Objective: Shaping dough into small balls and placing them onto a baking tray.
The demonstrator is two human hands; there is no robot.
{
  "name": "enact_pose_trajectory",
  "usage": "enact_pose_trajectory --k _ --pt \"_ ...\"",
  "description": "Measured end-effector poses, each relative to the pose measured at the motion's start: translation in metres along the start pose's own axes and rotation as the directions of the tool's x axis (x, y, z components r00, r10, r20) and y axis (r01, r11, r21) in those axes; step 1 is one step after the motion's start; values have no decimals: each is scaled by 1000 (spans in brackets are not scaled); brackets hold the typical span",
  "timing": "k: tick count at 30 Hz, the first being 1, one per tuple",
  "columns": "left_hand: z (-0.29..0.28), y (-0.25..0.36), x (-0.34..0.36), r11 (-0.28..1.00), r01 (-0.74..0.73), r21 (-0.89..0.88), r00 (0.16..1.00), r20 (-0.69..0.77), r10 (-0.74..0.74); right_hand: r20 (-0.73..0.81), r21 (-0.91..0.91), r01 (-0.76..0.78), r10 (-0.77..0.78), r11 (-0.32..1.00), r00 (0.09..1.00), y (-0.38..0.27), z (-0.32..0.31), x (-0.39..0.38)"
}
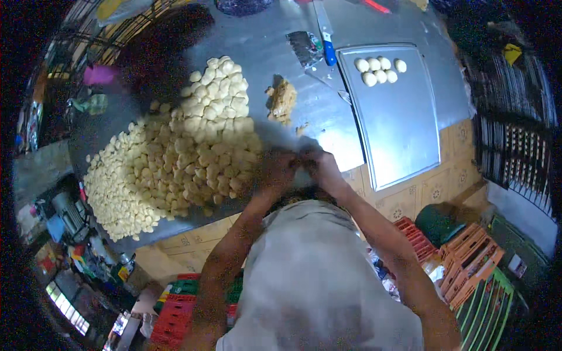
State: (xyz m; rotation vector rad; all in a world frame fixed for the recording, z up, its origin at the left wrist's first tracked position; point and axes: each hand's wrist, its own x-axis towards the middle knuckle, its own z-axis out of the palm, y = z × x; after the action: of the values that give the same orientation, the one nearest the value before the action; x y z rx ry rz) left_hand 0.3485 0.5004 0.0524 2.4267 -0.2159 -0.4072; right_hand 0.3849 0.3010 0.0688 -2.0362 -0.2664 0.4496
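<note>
My left hand (280,166) and my right hand (320,165) meet in front of my body at the near edge of the metal table (336,137). Their fingers are curled in close together, in shadow and partly blurred, and what they hold is hidden. Just left of them spreads a big heap of small pale dough pieces (193,152), part of it shaded. Beyond my hands lies a crumbly light-brown lump of filling (283,102). On the right, a flat metal tray (404,128) bears several smooth round dough balls (380,76) near its far end.
A knife (328,44) with a blue handle and a dark flat scraper (305,49) lie beyond the filling. A thin metal tool (329,85) rests by the tray's left edge. Below the table stand red crates (175,319), an orange crate (471,257) and a green rack (486,307).
</note>
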Motion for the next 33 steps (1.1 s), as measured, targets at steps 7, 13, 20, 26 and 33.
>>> enact_pose_trajectory --k 7,13,20,26,33 --pt "-1 17 -21 930 -169 -328 966 -243 90 93 256 -240 223 937 970 -45 -9 -1" --pt "-85 11 16 826 47 -561 941 -253 -226 -198 175 10 26 985 980 -14 20 -10" --pt "-131 -62 6 975 54 214 824 -561 78 -161 79 -310 319 947 934 -24 -90 33" --pt "-135 -71 13 941 81 330 921 -385 55 -521 -390 -267 28 881 853 70 -282 96" --pt "-146 -81 -5 868 213 449 963 -249 -107 -650 -684 -237 -428 690 628 94 -253 115"
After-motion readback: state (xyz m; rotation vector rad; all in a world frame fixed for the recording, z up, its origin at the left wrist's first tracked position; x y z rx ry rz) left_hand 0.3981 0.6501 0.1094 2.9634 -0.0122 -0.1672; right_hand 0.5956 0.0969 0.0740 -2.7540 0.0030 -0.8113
